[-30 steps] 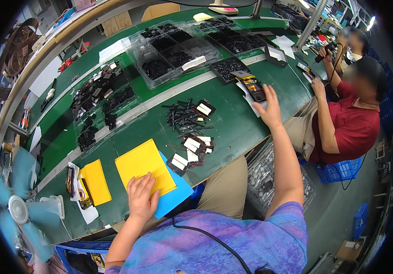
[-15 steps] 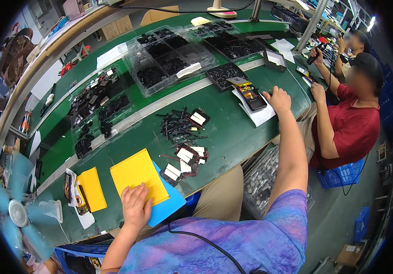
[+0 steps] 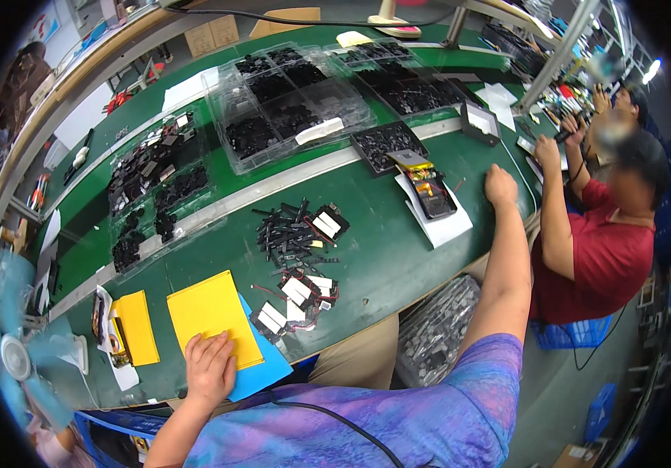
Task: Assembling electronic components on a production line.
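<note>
Trouble could start with a slipping sheet or a nudged device

Yellow sheet (image 3: pixel 209 308) lies on the green bench (image 3: pixel 382 261), lower left of the frame, with a blue sheet (image 3: pixel 264 374) showing from beneath it. The left hand (image 3: pixel 211 365) rests on its near corner, fingers extended and close together, palm down, pinching nothing visible. The blue sheet seems to reach the bench edge; a sideways drag of that hand could skew the two or tip them off.

Right of centre, an opened device (image 3: pixel 435 195) rests on white paper (image 3: pixel 446 231), its inner parts exposed. The right hand (image 3: pixel 501 186) is just beside it, apart, with fingers curled inward; whether it pinches anything, I cannot tell. A careless sweep might push the device askew or pull the paper, straining loose parts.

Between the hands, white-labelled packs (image 3: pixel 296 295) with thin red wires lie below a heap of black strips (image 3: pixel 287 238). Reaching across could snag a wire or scatter the strips.

At the far lower left, the fan (image 3: pixel 15 357) might lift loose paper if its airflow reaches the bench.
</note>
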`<act>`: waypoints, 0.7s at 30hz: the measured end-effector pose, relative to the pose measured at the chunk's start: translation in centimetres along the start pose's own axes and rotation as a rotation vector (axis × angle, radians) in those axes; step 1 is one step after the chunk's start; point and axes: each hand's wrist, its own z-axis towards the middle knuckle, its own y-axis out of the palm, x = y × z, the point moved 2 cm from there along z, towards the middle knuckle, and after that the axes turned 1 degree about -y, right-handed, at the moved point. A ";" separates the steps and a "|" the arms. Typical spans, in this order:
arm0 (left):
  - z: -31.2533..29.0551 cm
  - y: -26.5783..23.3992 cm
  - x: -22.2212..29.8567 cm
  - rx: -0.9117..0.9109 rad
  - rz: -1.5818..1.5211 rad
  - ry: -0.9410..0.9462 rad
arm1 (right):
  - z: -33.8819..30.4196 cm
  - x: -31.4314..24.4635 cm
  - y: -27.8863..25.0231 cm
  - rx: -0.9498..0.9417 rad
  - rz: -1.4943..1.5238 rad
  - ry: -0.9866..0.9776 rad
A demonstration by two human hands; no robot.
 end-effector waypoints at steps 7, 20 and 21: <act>-0.1 -0.3 0.3 -0.001 0.017 0.001 | 2.7 3.2 1.9 -0.001 0.142 0.269; -0.5 -0.1 0.1 0.073 0.022 0.028 | 1.1 8.4 5.2 0.388 0.762 0.287; -0.7 -0.3 0.1 0.106 0.021 0.033 | 0.5 7.4 5.4 0.430 0.836 0.278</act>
